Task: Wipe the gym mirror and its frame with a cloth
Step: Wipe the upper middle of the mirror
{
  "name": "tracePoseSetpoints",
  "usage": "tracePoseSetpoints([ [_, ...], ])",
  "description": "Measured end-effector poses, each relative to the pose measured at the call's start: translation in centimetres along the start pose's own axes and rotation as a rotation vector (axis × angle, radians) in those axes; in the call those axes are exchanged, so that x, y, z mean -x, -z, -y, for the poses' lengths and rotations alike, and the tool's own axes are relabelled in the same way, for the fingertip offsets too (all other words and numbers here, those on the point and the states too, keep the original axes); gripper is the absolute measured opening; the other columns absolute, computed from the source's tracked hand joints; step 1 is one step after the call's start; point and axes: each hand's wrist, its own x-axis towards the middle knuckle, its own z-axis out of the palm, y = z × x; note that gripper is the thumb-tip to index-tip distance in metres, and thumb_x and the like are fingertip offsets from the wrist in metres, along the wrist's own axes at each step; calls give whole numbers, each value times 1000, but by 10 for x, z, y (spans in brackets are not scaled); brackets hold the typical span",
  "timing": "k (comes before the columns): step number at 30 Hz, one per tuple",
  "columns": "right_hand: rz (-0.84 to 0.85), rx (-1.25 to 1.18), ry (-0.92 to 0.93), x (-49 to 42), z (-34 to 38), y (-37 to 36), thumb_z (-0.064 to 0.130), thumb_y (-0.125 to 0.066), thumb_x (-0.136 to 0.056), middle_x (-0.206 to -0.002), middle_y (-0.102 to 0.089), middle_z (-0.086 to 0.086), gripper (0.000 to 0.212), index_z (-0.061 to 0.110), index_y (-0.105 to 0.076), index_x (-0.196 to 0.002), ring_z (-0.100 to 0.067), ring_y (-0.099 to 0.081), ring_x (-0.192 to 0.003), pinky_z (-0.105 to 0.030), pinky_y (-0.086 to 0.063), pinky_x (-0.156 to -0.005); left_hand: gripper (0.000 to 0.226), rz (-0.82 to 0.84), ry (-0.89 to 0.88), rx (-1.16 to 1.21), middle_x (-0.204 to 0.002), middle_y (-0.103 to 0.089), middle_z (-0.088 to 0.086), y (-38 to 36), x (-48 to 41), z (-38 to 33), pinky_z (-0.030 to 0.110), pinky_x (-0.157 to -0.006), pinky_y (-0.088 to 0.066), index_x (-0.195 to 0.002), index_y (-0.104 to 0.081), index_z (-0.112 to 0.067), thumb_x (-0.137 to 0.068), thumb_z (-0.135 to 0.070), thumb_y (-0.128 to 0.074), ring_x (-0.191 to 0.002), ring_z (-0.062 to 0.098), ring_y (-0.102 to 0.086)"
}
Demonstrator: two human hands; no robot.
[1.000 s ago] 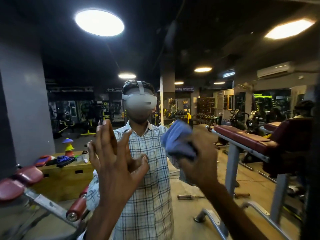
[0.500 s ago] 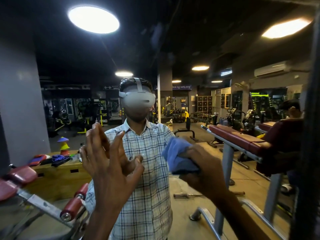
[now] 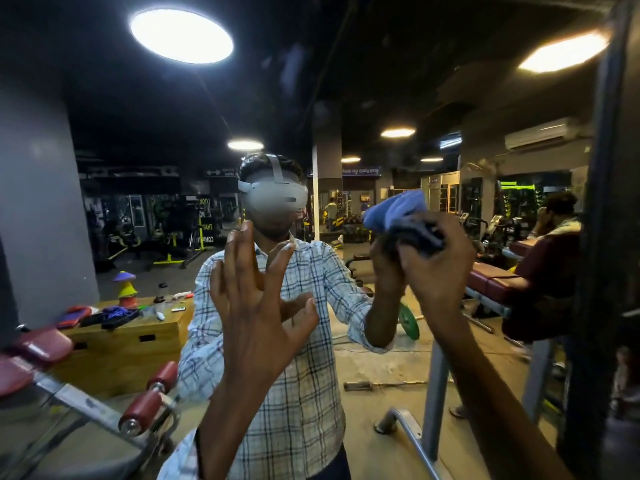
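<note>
Raised rightward since the earlier frame, right hand (image 3: pixel 433 271) grips bunched cloth (image 3: pixel 415 232) against mirror (image 3: pixel 104 140); left hand (image 3: pixel 258 320) held up, fingers spread wide.

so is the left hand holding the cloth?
No, the right hand grips the cloth; the left hand is spread open and holds nothing.

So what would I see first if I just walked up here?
Probably the big mirror, with a person in a white headset looking back from its middle. In front, the left hand is raised with fingers spread, and the right hand grips a bunched blue cloth at the glass. A bright round light shines top left.
</note>
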Motion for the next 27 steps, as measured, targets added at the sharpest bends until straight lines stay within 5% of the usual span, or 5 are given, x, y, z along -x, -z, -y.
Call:
tracePoseSetpoints([
  [7, 490, 140, 433, -8, 3, -7, 15, -80, -74, -105, -56, 10, 42, 24, -59, -110, -3, -51, -86, -16, -47, -75, 74, -13, 47, -22, -172, -10, 16, -8, 0, -15, 51, -128, -4, -147, -56, -24, -80, -49, -74, -160, 34, -6],
  [13, -48, -3, 48, -72, 10, -12, 8, -77, -77, -112, -59, 5, 35, 14, -64, -109, 2, -53, -91, -17, -53, -82, 77, -21, 67, -33, -172, -9, 16, -13, -1, -21, 57, -126, -9, -146, -56, -21, -77, -48, -75, -160, 33, -5],
  [18, 482, 178, 535, -76, 13, -15, 17, -81, -78, -108, -56, 9, 40, 21, -62, -112, -4, -52, -94, -18, -49, -81, 76, -9, 28, -60, -173, -6, 12, -20, -4, -27, 58, -126, -9, -147, -56, -23, -77, -46, -76, -160, 30, -3],
  [23, -97, -43, 58, -123, -4, 14, 4, -76, -82, -117, -61, 4, 35, 15, -65, -113, 2, -56, -97, -10, -51, -86, 73, 0, 25, -53, -173, -5, 10, -30, -7, -41, 61, -125, -10, -146, -56, -23, -79, -43, -74, -160, 29, -1],
  [27, 415, 130, 433, -94, -19, 17, 8, -79, -78, -109, -59, 2, 37, 15, -65, -111, -7, -53, -96, -13, -45, -83, 73, -10, 5, -39, -173, -7, 11, -38, -11, -56, 56, -127, -7, -147, -56, -24, -79, -43, -75, -160, 30, -3],
])
